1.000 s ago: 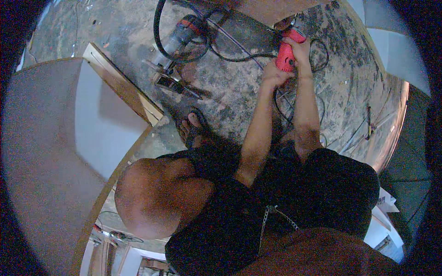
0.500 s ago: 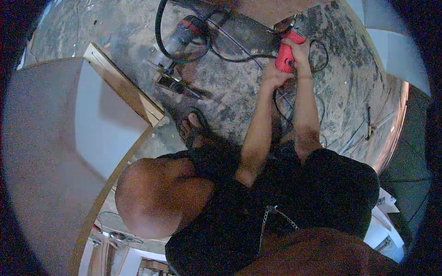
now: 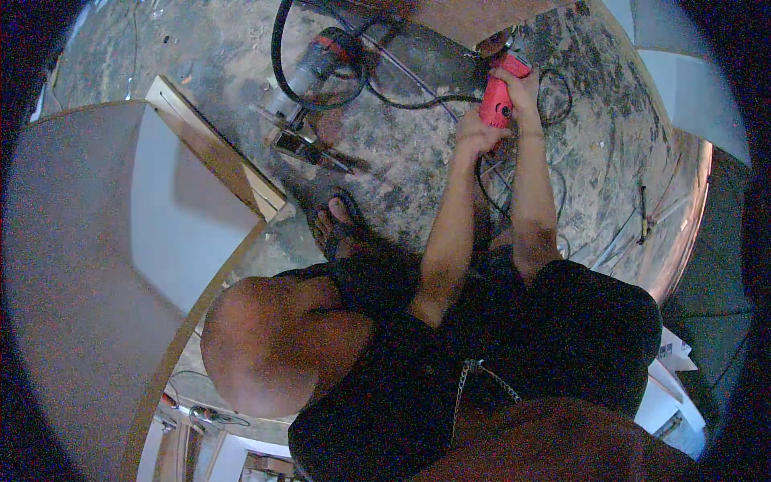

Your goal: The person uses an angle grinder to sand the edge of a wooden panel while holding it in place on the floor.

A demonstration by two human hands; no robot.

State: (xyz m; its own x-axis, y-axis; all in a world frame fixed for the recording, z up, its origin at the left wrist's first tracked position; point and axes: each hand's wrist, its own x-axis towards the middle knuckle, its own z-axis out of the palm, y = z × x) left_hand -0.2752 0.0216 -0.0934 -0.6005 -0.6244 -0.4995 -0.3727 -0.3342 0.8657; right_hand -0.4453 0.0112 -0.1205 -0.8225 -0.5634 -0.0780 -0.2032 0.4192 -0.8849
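Note:
A red angle grinder [image 3: 496, 103] is held out ahead of me at the upper right, low over the floor. My left hand [image 3: 482, 135] wraps round its rear end. Farther forward, my right hand [image 3: 522, 85] grips the body near the head. The grinder's round metal front [image 3: 494, 43] sits at the edge of a brown panel [image 3: 454, 18]; whether it touches the panel I cannot tell. A black cord [image 3: 487, 189] hangs below my left hand.
A grey power tool [image 3: 309, 74] with a red band and metal base lies on the stained floor, circled by a thick black cable [image 3: 275, 48]. Large panels [image 3: 72, 241] with a wooden strip [image 3: 210, 149] stand at my left. Thin rods [image 3: 617, 241] lie at the right.
Almost nothing differs. The grinder and both hands have shifted very slightly; my grip is the same.

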